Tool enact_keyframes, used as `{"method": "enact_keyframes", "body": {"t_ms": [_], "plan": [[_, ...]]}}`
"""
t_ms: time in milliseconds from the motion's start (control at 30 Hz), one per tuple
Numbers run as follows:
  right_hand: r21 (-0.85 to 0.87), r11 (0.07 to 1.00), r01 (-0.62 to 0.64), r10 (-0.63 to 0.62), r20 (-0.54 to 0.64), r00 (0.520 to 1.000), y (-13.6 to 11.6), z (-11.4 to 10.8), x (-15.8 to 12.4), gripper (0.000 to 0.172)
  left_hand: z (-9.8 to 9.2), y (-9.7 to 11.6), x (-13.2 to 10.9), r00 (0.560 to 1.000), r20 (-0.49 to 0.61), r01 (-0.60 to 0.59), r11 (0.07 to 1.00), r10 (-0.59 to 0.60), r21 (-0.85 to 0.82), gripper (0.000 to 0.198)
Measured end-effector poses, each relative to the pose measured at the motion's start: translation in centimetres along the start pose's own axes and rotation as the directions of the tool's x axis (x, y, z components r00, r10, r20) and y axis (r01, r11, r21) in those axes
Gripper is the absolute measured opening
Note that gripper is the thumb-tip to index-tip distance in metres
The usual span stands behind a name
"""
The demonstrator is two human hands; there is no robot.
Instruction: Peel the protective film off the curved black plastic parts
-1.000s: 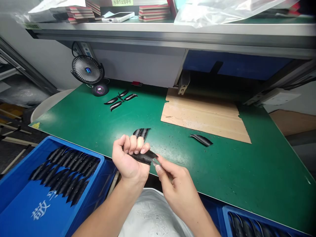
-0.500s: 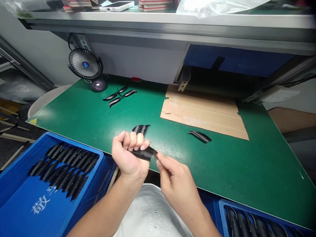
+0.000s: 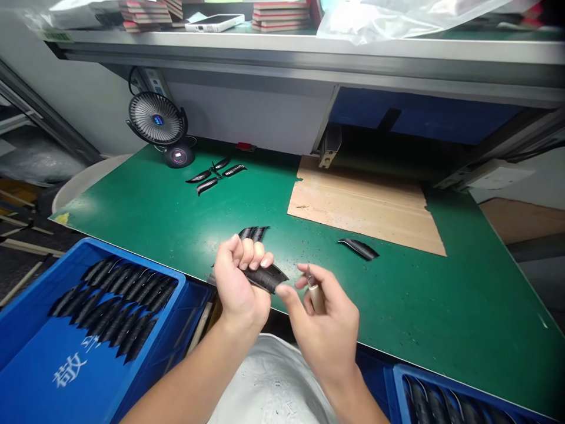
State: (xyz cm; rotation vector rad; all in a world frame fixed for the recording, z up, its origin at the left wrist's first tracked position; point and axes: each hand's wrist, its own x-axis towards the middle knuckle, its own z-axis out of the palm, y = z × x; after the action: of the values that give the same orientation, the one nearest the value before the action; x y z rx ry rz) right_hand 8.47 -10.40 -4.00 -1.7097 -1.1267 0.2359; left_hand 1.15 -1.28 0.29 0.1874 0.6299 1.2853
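My left hand [image 3: 242, 282] is closed round a curved, dark blade-shaped piece [image 3: 265, 277], whose pointed end sticks out toward the right. My right hand [image 3: 326, 324] holds a small hand tool with a pale handle [image 3: 316, 299] and a thin metal tip; its exact kind is unclear. The right thumb is at the lower edge of the piece, and the tool's tip is apart from it. Just beyond my left hand lie similar black pieces [image 3: 255, 232], partly hidden by the fingers. One more black piece [image 3: 358, 248] rests on the green table to the right.
A blue crate [image 3: 176, 306] at left holds rows of black pieces; another blue crate [image 3: 399, 377] is at lower right. On the green table [image 3: 419, 306] are a cardboard sheet [image 3: 366, 206], a four-bladed black item [image 3: 216, 172] and a small fan [image 3: 158, 121]. A shelf [image 3: 286, 50] crosses above.
My right hand has drawn back from the piece's tip and opened its grip somewhat, bringing the small tool into sight. My left hand and its piece have shifted slightly right.
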Motion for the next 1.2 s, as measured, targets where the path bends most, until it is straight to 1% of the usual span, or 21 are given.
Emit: {"method": "enact_keyframes", "body": {"t_ms": [33, 67, 100, 133, 167, 200, 233, 267, 300, 333, 367, 400, 433, 533, 567, 633, 733, 967, 1100, 1200], "plan": [[0.02, 0.998, -0.053, 0.053, 0.018, 0.998, -0.2, 0.2, 0.4, 0.024, 0.0, -0.1, -0.3, 1.0, 0.027, -0.006, 1.0, 0.006, 0.012, 0.042], [0.021, 0.999, -0.045, 0.044, 0.047, 0.998, -0.3, 0.3, 0.7, 0.018, 0.1, -0.1, -0.5, 0.999, 0.051, -0.016, 1.0, 0.015, 0.017, 0.042], [0.023, 1.0, 0.014, -0.015, 0.078, 0.997, -0.3, 0.3, 0.9, 0.011, 0.1, 0.1, -0.5, 0.997, 0.066, -0.028, 1.0, 0.027, 0.014, 0.041], [0.032, 0.995, 0.098, -0.1, 0.097, 0.99, -0.3, 0.1, 0.9, 0.009, 0.2, 0.3, -0.4, 0.997, 0.071, -0.041, 0.999, 0.04, 0.0, 0.04], [0.044, 0.984, 0.173, -0.176, 0.086, 0.981, -0.2, -0.1, 0.8, 0.014, 0.2, 0.6, -0.2, 0.996, 0.065, -0.052, 0.998, 0.053, -0.023, 0.039], [0.05, 0.977, 0.209, -0.211, 0.051, 0.976, -0.1, -0.5, 0.7, 0.017, 0.3, 1.0, 0.2, 0.997, 0.049, -0.059, 0.997, 0.061, -0.049, 0.037], [0.047, 0.98, 0.194, -0.195, 0.007, 0.981, 0.0, -0.9, 0.5, 0.017, 0.3, 1.4, 0.7, 0.998, 0.021, -0.062, 0.995, 0.064, -0.072, 0.035], [0.042, 0.991, 0.13, -0.129, -0.031, 0.991, 0.1, -1.3, 0.3, 0.013, 0.4, 1.8, 1.2, 0.998, -0.015, -0.066, 0.994, 0.064, -0.088, 0.033], [0.044, 0.998, 0.039, -0.037, -0.055, 0.998, 0.1, -1.6, 0.2, 0.007, 0.4, 2.1, 1.6, 0.997, -0.056, -0.066, 0.993, 0.06, -0.096, 0.032], [0.056, 0.997, -0.044, 0.048, -0.059, 0.997, 0.0, -1.8, 0.1, 0.005, 0.5, 2.4, 2.0, 0.994, -0.097, -0.057, 0.994, 0.047, -0.097, 0.033], [0.08, 0.992, -0.096, 0.1, -0.047, 0.994, -0.1, -1.8, 0.1, 0.006, 0.6, 2.5, 2.2, 0.991, -0.135, -0.034, 0.995, 0.021, -0.096, 0.034], [0.112, 0.988, -0.109, 0.113, -0.029, 0.993, -0.4, -1.8, 0.2, 0.006, 0.7, 2.4, 2.3, 0.986, -0.167, 0.004, 0.995, -0.021, -0.097, 0.036], [0.151, 0.985, -0.088, 0.091, -0.011, 0.996, -0.7, -1.7, 0.4, 0.004, 0.9, 2.3, 2.2, 0.979, -0.191, 0.048, 0.993, -0.067, -0.104, 0.037], [0.253, 0.967, 0.027, -0.038, 0.038, 0.999, -1.8, -0.9, 0.9, 0.02, 1.1, 1.4, 1.3, 0.958, -0.221, 0.162, 0.98, -0.185, -0.119, 0.041], [0.271, 0.961, 0.053, -0.068, 0.045, 0.997, -2.1, -0.7, 1.0, 0.023, 1.1, 1.0, 1.0, 0.953, -0.219, 0.187, 0.975, -0.21, -0.12, 0.042], [0.286, 0.955, 0.076, -0.088, 0.029, 0.996, -2.4, -0.4, 1.2, 0.023, 1.0, 0.4, 0.5, 0.947, -0.212, 0.22, 0.969, -0.24, -0.115, 0.042], [0.287, 0.957, 0.05, -0.05, -0.005, 0.999, -2.5, -0.4, 1.2, 0.019, 0.8, -0.2, 0.2, 0.939, -0.223, 0.246, 0.964, -0.264, -0.105, 0.042], [0.269, 0.962, -0.04, 0.04, 0.008, 0.999, -2.2, -0.6, 0.9, 0.013, 0.7, -0.5, 0.3, 0.939, -0.237, 0.239, 0.968, -0.25, -0.074, 0.04], [0.26, 0.962, -0.088, 0.095, -0.012, 0.995, -2.0, -0.7, 0.9, 0.012, 0.5, -0.9, 0.2, 0.941, -0.244, 0.242, 0.97, -0.232, 0.009, 0.036], [0.272, 0.955, -0.117, 0.134, -0.044, 0.99, -1.8, -0.9, 1.1, 0.013, 0.3, -1.4, -0.2, 0.934, -0.26, 0.279, 0.955, -0.245, 0.101, 0.028]]}}
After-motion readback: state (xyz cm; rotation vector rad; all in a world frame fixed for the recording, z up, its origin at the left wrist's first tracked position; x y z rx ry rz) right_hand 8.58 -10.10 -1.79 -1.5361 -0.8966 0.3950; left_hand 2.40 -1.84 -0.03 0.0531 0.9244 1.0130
